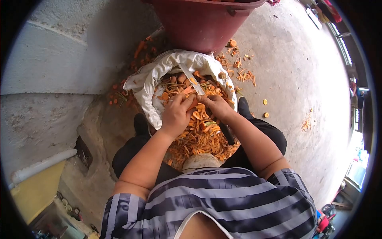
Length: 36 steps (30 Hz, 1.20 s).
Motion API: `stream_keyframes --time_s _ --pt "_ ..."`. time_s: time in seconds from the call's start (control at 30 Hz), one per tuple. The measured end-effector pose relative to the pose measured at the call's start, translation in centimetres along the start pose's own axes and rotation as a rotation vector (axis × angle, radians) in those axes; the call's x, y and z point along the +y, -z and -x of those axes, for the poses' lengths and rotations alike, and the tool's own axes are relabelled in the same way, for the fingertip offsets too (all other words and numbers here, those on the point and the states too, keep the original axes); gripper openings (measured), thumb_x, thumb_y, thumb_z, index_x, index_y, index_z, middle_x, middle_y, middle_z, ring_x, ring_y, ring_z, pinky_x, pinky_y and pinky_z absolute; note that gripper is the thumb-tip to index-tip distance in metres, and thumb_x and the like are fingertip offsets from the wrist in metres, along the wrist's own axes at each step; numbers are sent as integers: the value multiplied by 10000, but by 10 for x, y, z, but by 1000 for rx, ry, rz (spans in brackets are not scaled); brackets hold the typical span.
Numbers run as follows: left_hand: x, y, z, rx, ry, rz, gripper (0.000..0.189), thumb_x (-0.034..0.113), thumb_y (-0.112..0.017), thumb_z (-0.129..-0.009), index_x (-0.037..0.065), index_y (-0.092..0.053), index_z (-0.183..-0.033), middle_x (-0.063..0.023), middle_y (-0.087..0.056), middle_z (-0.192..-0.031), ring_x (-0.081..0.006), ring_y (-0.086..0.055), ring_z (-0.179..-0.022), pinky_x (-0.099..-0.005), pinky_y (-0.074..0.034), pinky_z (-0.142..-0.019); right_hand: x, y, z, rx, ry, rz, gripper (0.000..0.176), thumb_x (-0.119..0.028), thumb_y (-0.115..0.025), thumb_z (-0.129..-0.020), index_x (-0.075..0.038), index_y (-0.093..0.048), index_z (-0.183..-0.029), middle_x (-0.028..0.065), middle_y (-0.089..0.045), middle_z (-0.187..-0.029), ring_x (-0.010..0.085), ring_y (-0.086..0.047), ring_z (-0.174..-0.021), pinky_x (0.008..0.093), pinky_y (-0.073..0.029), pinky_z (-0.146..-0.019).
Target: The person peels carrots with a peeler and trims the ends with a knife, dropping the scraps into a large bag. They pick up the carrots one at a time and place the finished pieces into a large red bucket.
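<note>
My left hand is closed on an orange carrot, partly hidden by the fingers. My right hand grips a long knife beside it, the fingers on the blade close to the carrot. The blade points away from me, with a bit of orange stuck on it. A dark handle shows under my right wrist, in line with the blade. Both hands are above an open white sack holding carrots, peelings and trimmed ends.
A large dark red tub stands just beyond the sack. Peelings and carrot slices lie on the concrete floor to the right. On the left are a rough wall and a white pipe. My legs flank the sack.
</note>
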<state>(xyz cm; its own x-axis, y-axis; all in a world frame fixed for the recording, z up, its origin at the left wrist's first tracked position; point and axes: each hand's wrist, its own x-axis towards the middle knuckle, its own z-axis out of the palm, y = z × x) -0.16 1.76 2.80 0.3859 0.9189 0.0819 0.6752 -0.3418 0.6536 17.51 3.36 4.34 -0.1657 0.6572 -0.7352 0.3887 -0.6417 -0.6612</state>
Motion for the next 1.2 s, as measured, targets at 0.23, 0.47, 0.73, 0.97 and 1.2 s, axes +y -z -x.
stream_keyframes --time_s 0.23,0.47,0.73,0.97,1.2 --pt "-3 -9 -1 27 -56 -184 363 70 -570 -741 50 -556 -1103 -124 -516 -939 -299 -516 -860 -385 -432 -746 14 -1 -15 -12 -38 -59 694 -615 -522 -740 62 -582 -878 66 -463 -584 169 -511 -483 290 -424 -365" --pt "-7 -15 -1 -37 -39 -269 297 72 -521 -777 19 -560 -1068 -139 -536 -896 -322 -529 -828 -396 -431 -747 19 -13 -17 -4 26 -25 545 -550 -444 -840 -20 -567 -823 12 -464 -539 94 -436 -417 238 -382 -363" --pt "-31 9 -19 -97 932 1330 292 254 -447 -913 1 -539 -1023 -72 -597 -876 -156 -601 -740 -276 -498 -632 8 2 -4 213 305 336 486 -369 -629 -770 -26 -512 -1093 184 -620 -810 292 -614 -683 377 -482 -640" --pt "-45 28 -24 59 969 1606 270 216 -492 -885 -12 -556 -1014 -88 -612 -882 -177 -613 -743 -280 -513 -632 18 -8 25 320 434 714 580 -341 -592 -785 -267 -355 -1310 170 -614 -736 324 -609 -674 407 -476 -598" --pt "-63 18 -22 82 925 1461 291 249 -485 -889 2 -550 -1030 -67 -603 -850 -145 -598 -698 -260 -501 -576 22 -4 32 351 422 840 572 -346 -572 -800 -284 -340 -1318 157 -610 -711 306 -608 -643 401 -474 -571"
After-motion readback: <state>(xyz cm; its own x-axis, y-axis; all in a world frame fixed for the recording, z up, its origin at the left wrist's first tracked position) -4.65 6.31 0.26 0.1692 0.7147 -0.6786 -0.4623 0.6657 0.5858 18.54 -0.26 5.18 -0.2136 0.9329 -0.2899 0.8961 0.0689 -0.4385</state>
